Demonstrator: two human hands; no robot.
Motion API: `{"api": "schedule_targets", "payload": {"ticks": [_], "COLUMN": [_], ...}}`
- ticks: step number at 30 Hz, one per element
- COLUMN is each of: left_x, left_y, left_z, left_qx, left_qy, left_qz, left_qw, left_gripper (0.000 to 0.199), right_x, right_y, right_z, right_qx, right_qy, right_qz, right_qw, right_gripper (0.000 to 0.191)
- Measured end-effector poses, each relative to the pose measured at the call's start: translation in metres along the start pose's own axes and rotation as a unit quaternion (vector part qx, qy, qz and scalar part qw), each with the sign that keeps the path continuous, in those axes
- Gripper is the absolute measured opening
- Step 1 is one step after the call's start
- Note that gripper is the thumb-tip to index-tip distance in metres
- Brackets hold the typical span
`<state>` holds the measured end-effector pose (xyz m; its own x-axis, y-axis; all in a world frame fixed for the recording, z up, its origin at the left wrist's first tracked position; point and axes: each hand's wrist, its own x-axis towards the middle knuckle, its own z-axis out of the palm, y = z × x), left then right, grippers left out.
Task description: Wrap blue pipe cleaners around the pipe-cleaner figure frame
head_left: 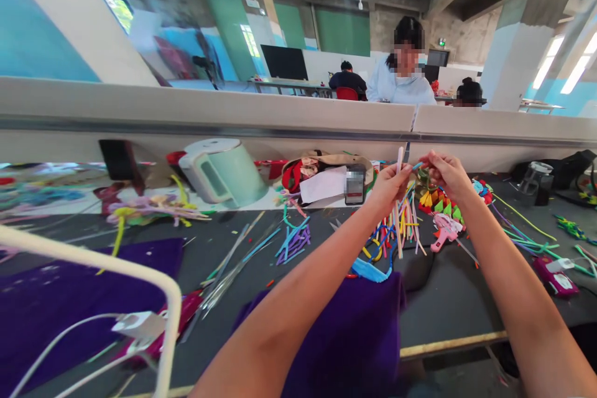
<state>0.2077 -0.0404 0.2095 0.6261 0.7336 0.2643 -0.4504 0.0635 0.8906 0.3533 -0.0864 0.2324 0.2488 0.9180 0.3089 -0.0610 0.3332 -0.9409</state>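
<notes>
Your left hand [389,189] is pinching a pale pink chenille stem [400,158]; your right hand [445,175] is bunching narrowly by a short blue stem [417,166], hold unclear.

I sit at a dark grey table [448,305] with a wood-coloured near edge. A purple cloth [345,336] lies straight in front of me, and another purple cloth [140,273] spreads to my left. Thin silvery strips [221,283] lie between them. Farther back I have blue and purple stems [301,237], a loose bundle of multicoloured stems [408,224] and a pink glue gun [445,230]. A magenta power strip [554,278] rests at my right.
</notes>
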Motion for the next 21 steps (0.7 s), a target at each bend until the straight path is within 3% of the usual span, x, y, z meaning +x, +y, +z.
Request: {"api": "schedule_targets", "payload": {"ticks": [4,10,13,16,19,21], "left_x": [-0.01,-0.024,-0.027,-0.029,-0.029,-0.026], "left_y": [0.001,0.001,-0.001,-0.004,-0.006,-0.006], "left_z": [-0.003,-0.006,-0.006,-0.009,-0.02,-0.031], "left_qx": [0.032,0.099,0.104,0.095,0.068,0.026], "left_qy": [-0.01,-0.022,-0.008,0.011,0.036,0.052], "left_qz": [0.005,0.005,0.001,-0.013,-0.067,-0.111], "left_qw": [0.999,0.995,0.995,0.995,0.995,0.992], "left_gripper": [0.038,0.036,0.034,0.03,0.026,0.024], "right_x": [-0.014,-0.022,-0.021,-0.016,-0.019,-0.034], "right_y": [0.0,0.001,0.005,0.011,0.023,0.039], "right_z": [0.002,0.009,0.011,0.008,0.005,0.011], "right_qx": [-0.015,-0.115,-0.211,-0.265,-0.211,-0.171], "right_qy": [-0.037,-0.023,0.013,0.088,0.161,0.128], "right_qz": [0.019,-0.032,-0.081,-0.123,-0.116,-0.074], "right_qw": [0.999,0.993,0.974,0.952,0.957,0.974], "right_gripper": [0.037,0.033,0.031,0.029,0.032,0.035]}}
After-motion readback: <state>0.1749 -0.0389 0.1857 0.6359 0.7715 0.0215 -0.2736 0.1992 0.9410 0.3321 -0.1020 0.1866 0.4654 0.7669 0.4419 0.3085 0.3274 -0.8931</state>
